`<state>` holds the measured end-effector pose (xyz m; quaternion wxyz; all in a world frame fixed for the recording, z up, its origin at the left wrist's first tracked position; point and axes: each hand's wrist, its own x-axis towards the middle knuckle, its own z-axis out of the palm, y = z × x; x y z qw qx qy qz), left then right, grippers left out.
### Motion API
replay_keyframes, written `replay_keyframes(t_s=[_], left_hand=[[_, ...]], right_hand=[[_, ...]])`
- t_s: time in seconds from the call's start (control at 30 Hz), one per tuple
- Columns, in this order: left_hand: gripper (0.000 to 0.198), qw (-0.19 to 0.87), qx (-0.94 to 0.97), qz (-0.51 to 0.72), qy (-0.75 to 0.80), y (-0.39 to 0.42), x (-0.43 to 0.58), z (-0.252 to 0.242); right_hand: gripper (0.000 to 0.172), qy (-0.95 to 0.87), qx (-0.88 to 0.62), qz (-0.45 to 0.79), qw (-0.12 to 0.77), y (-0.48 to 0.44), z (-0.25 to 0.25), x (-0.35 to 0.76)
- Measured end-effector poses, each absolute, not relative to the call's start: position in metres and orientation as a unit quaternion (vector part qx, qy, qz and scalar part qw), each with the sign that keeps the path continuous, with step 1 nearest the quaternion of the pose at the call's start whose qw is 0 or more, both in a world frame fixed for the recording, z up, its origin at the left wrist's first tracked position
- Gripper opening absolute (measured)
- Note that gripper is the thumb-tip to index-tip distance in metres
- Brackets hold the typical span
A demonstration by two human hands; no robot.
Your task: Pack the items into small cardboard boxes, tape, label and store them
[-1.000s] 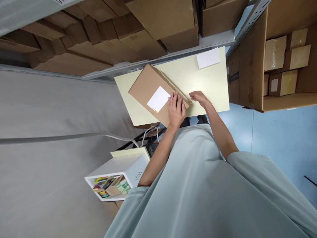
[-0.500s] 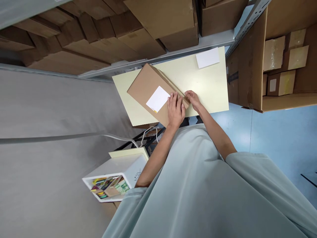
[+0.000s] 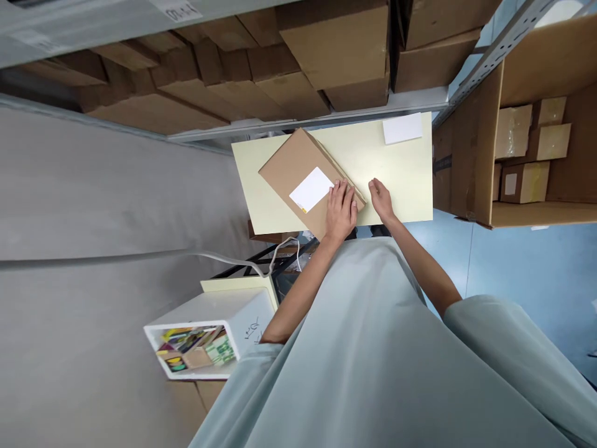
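A flat brown cardboard box (image 3: 293, 163) lies askew on the pale yellow tabletop (image 3: 405, 180), its near corner sticking out past the front edge. A white label (image 3: 311, 190) is stuck to the top of the box. My left hand (image 3: 340, 208) rests on the box beside the label, fingers stretched out and partly over the label's corner. To the right of the box, apart from it, my right hand (image 3: 381, 199) is above the tabletop with its fingers curled together. Whatever is between those fingers, if anything, is too small to make out.
White paper (image 3: 402, 129) lies at the table's back right. Shelving (image 3: 298, 118) packed with cardboard boxes runs behind the table. A large open carton (image 3: 471, 149) with several small boxes stands at right. A white bin (image 3: 252, 320) and a pale cable (image 3: 224, 256) are at left.
My right hand has come away from the box's right edge and moved right. The left hand stays on the box. The whole view has shifted slightly.
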<state>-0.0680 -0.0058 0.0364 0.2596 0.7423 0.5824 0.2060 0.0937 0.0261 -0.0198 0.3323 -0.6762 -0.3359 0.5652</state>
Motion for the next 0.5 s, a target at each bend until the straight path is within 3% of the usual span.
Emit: replay_keyframes(t_s=[0.1,0.33,0.5], left_hand=[[0.055,0.249,0.748,0.22,0.575,-0.006,-0.069,0.033],[0.054,0.241,0.747,0.251,0.566,-0.004,-0.066,0.027],[0.05,0.278,0.749,0.267,0.539,0.0,-0.075,0.034]], right_hand=[[0.091,-0.383,-0.603,0.626,0.312,0.007,-0.002,0.092],[0.089,-0.417,-0.536,0.669,0.303,0.013,0.003,0.086],[0.095,-0.356,-0.63,0.606,0.329,0.005,0.006,0.073]])
